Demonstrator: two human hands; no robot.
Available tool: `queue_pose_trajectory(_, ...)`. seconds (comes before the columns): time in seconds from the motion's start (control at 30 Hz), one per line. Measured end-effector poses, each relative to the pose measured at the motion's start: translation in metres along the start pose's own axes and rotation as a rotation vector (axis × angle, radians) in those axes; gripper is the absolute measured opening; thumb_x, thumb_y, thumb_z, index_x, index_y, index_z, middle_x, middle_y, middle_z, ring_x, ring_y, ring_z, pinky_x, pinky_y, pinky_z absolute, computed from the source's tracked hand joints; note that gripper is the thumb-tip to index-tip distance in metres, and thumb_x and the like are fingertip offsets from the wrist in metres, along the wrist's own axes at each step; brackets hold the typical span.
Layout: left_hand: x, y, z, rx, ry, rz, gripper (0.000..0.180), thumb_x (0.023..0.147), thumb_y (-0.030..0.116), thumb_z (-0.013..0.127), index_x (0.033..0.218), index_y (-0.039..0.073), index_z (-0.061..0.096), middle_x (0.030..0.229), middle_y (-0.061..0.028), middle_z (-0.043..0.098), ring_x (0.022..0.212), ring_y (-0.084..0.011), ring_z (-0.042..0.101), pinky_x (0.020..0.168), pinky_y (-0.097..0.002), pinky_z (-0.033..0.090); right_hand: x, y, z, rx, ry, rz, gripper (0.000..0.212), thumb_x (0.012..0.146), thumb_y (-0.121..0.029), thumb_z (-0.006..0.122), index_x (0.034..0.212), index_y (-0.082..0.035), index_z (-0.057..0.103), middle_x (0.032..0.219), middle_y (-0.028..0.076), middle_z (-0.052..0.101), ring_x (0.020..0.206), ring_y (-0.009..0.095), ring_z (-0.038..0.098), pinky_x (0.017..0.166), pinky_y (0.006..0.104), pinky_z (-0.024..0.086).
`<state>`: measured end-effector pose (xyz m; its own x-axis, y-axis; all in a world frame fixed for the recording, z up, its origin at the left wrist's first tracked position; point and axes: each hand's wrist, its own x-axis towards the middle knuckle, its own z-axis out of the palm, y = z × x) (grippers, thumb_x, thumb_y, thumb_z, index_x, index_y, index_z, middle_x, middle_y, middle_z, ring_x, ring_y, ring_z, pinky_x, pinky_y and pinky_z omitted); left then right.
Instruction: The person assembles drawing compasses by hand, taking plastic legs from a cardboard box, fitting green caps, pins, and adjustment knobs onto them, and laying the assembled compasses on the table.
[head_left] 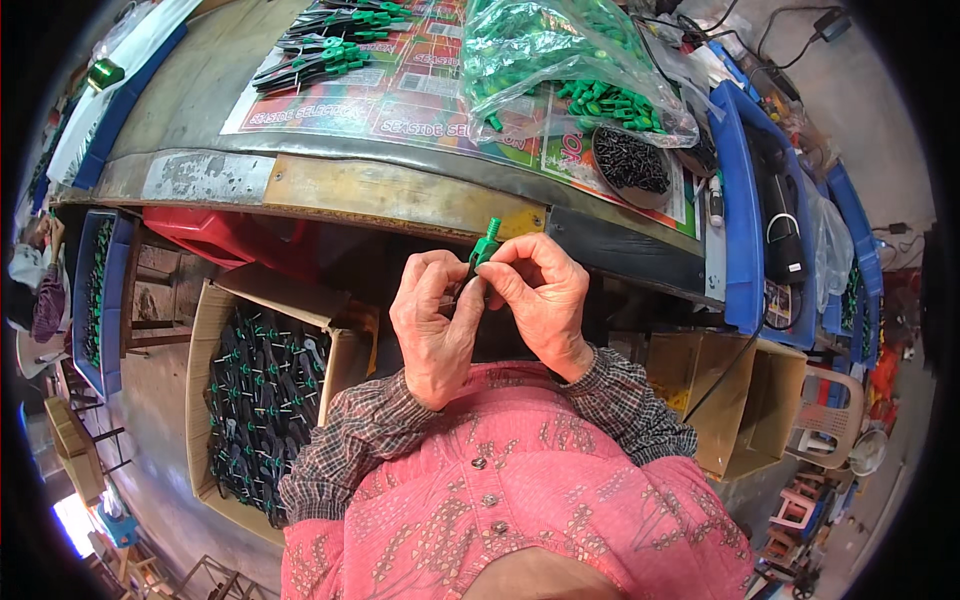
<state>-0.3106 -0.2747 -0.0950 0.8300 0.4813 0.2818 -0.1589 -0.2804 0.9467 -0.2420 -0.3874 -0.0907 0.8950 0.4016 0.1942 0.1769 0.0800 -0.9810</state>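
A small green plastic piece with a threaded top (pixel 486 243) stands upright between my hands, just off the table's front edge. My right hand (pixel 548 300) pinches it from the right, thumb and forefinger at its lower part. From the left, the fingers of my left hand (pixel 436 322) close on its lower end, where a dark part is mostly hidden. On the table lie several black-and-green clip-like pieces (pixel 318 60). A clear plastic bag (pixel 520 75) of green plastic parts rests nearby, some spilling from its mouth. Beside it sits a round container of small black pieces (pixel 632 165).
Printed sheets (pixel 300 115) cover part of the worn table (pixel 200 95). At lower left stands a cardboard box (pixel 207 350) full of black-and-green pieces. Another cardboard box (pixel 765 410) stands at right, below a blue crate (pixel 737 200). A red plastic container (pixel 215 235) is under the table.
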Motion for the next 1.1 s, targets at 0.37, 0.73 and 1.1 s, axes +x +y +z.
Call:
queue_pose_trajectory(0.37, -0.004, -0.017, -0.005, -0.168, -0.122, -0.112, 0.004, 0.091, 0.003, 0.063, 0.093, 0.001, 0.061, 0.096, -0.0002, 0.057, 0.068, -0.0033, 0.050, 0.056, -0.0188, 0.039, 0.015, -0.016, -0.015, 0.180, -0.227, 0.305, 0.015, 0.089, -0.010, 0.070, 0.095, 0.002, 0.064, 0.077, 0.000, 0.062, 0.058, 0.003, 0.053, 0.047, 0.0183, 0.043)
queue_pose_trajectory(0.73, -0.002, -0.020, -0.004, -0.265, -0.159, -0.150, 0.006, 0.093, 0.003, 0.062, 0.098, 0.002, 0.060, 0.092, 0.0015, 0.059, 0.065, -0.0009, 0.047, 0.053, -0.0175, 0.037, 0.013, -0.017, -0.010, 0.131, -0.225, 0.278, 0.017, 0.091, -0.015, 0.068, 0.093, 0.001, 0.064, 0.073, -0.001, 0.060, 0.055, 0.002, 0.049, 0.045, 0.0189, 0.038)
queue_pose_trajectory(1.1, 0.003, -0.008, -0.013, -0.001, -0.168, -0.039, 0.031, 0.081, 0.000, 0.071, 0.108, 0.000, 0.058, 0.101, -0.0055, 0.057, 0.079, -0.0106, 0.058, 0.066, -0.0243, 0.048, 0.011, -0.018, -0.006, 0.149, -0.174, 0.275, 0.016, 0.089, -0.015, 0.070, 0.089, -0.002, 0.061, 0.072, -0.002, 0.060, 0.055, 0.002, 0.050, 0.045, 0.0178, 0.038)
